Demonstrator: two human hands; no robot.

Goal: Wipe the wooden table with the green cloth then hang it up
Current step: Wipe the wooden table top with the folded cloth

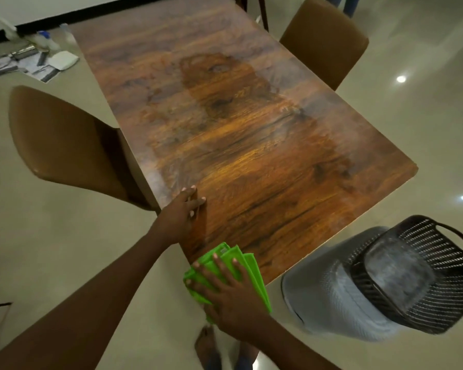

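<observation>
The green cloth (254, 272) is bright lime and folded into several layers whose edges fan out in stepped strips. It lies at the nearest edge of the wooden table (251, 145), close to a corner, with part of it past the edge. The right hand (230, 291) lies flat on top of it, its fingers (219, 266) straight and spread, pressing rather than gripping. The left hand (178, 212) rests on the table's left edge a little farther along, fingers straight on the wood and holding nothing. The tabletop is dark and glossy with hazy patches. A brown chair (64, 145) stands just left of the table, another chair (324, 41) on its far right, and a black basket (422, 279) beside the near corner.
</observation>
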